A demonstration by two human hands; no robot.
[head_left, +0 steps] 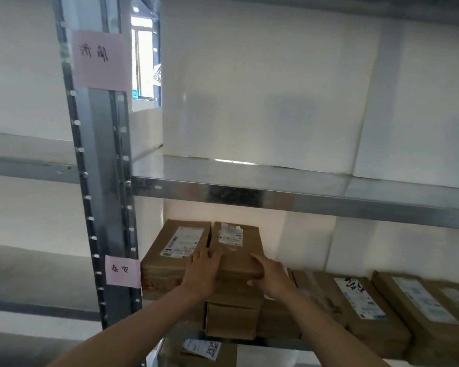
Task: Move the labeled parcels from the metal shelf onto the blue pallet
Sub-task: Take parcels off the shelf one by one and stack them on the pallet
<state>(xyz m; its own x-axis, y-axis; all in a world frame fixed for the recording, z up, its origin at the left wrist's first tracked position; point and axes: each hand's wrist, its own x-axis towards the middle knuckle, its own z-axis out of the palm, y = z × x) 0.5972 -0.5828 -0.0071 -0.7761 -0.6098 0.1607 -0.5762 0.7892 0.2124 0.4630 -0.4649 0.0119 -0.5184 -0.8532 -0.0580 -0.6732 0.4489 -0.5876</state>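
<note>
Both our hands hold the top parcel (236, 256), a brown carton with a white label. It sits on a stack in the lower middle of the frame, inside the metal shelf (249, 172). Our left hand (200, 274) lies against its left front corner with the fingers bent over the top edge. Our right hand (272, 280) grips the right front corner, fingers on top and thumb tucked under the front edge.

A second labelled parcel (174, 250) touches its left side at the same height, so our left fingers lie right at the seam between the two. Under the top parcel a smaller carton (231, 321) faces us. Lower down to the right, a row of flat parcels (361, 300) lies label-up and runs to the right edge of the frame, the nearest just beside our right wrist. At the bottom edge another labelled parcel (202, 349) shows on the level below.

Left of the stack stands the perforated upright post (101, 181). It carries a small pink note (122, 271) just beside the left parcel and a larger pink note (101, 59) in the upper left. The crossbeam (302, 201) runs above the stack with a gap over the top parcel. Above the low row on the right there is open room up to the beam.
</note>
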